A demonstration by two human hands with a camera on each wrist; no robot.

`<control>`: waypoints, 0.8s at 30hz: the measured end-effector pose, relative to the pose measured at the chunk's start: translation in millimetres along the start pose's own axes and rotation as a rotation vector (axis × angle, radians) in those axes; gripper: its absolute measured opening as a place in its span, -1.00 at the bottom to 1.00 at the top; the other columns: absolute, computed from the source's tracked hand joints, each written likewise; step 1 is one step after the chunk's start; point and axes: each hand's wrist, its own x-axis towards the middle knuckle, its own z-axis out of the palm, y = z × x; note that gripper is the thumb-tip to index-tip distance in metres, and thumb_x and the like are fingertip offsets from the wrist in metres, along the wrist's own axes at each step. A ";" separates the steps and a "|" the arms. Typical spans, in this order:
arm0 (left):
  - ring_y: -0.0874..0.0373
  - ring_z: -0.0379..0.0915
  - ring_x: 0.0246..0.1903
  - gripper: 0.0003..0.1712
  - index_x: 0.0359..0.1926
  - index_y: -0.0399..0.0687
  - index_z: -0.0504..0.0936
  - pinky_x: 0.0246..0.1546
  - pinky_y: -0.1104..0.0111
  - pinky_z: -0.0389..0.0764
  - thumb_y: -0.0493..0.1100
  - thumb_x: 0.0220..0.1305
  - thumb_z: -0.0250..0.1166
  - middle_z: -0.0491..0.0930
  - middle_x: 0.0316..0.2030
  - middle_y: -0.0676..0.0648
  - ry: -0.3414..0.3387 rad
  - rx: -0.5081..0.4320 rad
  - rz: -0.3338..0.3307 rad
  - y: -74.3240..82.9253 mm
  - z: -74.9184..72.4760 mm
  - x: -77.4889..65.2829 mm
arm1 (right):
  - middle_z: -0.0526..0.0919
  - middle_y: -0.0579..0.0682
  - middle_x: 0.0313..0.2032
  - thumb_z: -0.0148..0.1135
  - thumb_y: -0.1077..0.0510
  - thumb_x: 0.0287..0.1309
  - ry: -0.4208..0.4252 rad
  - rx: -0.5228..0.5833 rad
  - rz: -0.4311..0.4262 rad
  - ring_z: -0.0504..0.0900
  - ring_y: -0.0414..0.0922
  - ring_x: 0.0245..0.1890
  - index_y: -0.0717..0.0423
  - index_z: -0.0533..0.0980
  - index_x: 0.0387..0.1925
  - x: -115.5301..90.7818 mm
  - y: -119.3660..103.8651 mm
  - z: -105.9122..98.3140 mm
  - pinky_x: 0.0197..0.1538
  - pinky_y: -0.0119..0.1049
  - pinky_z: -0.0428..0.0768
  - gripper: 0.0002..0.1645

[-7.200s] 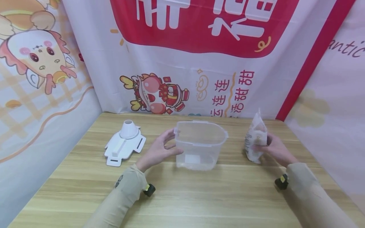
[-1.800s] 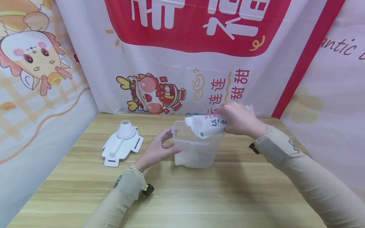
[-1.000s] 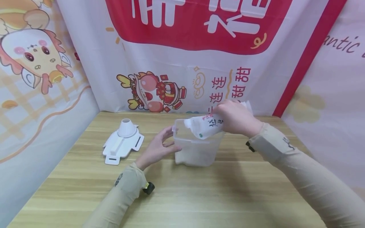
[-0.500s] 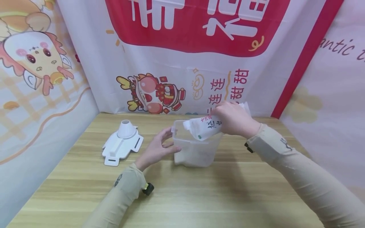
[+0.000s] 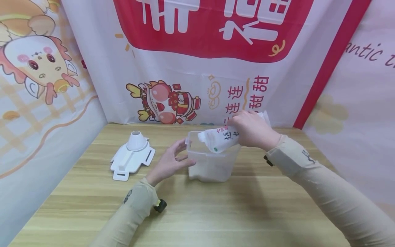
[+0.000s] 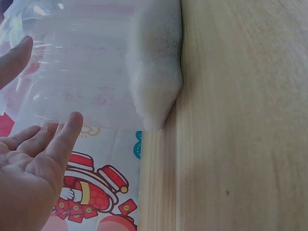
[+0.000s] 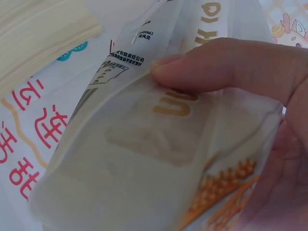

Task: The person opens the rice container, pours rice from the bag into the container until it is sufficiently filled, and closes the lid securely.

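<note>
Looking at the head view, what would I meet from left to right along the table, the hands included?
White piece with a cone, left hand, clear plastic container, right hand. The bag overlaps the container, so omitted.

Head view looks forward and down; close-up left wrist view shares the tub (image 5: 213,167), right the bag (image 5: 219,140).

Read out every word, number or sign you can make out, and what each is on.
"福", top cut off: red panel.
"连连" and "甜甜": white backdrop.
"antic", part of cut-off text: right-hand cloth.
"有限责任公司": bag.
The bag's other print, digits included: too small, blurred or covered to read surely.
</note>
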 end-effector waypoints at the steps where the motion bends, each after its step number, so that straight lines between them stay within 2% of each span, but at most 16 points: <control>1: 0.02 0.24 0.31 -0.03 0.43 0.05 0.25 0.17 0.13 0.47 -0.02 0.05 0.55 0.31 0.36 -0.11 -0.001 0.001 -0.002 -0.2 0.0 -0.1 | 0.71 0.01 -0.20 0.64 0.29 -0.27 0.001 -0.002 -0.003 0.58 0.05 -0.11 0.05 0.71 -0.15 0.2 0.1 0.3 0.06 0.05 0.50 -0.50; 7: 0.04 0.24 0.31 -0.02 0.43 0.01 0.24 0.17 0.15 0.48 -0.02 0.05 0.55 0.32 0.35 -0.08 0.004 0.007 -0.003 -1.2 -0.3 0.2 | 0.71 0.03 -0.23 0.57 0.36 -0.28 0.002 -0.022 -0.018 0.58 0.08 -0.14 0.10 0.70 -0.17 2.3 -1.2 0.9 0.05 0.08 0.49 -0.52; 16: 0.06 0.25 0.31 -0.03 0.43 0.05 0.25 0.18 0.16 0.47 -0.06 0.05 0.56 0.33 0.34 -0.04 0.014 -0.008 0.001 -4.8 -0.7 -0.1 | 0.70 0.03 -0.23 0.61 0.29 -0.25 -0.003 -0.019 -0.041 0.57 0.06 -0.14 0.11 0.71 -0.18 6.9 -12.5 0.0 0.04 0.07 0.50 -0.56; 24: 0.04 0.25 0.31 -0.01 0.44 -0.01 0.22 0.16 0.19 0.49 -0.05 0.06 0.55 0.32 0.35 -0.06 0.005 -0.018 0.008 -3.9 -1.3 0.1 | 0.68 0.02 -0.30 0.60 0.30 -0.28 0.007 -0.079 -0.055 0.58 0.05 -0.20 0.11 0.70 -0.24 10.2 -17.1 2.4 -0.02 0.02 0.51 -0.59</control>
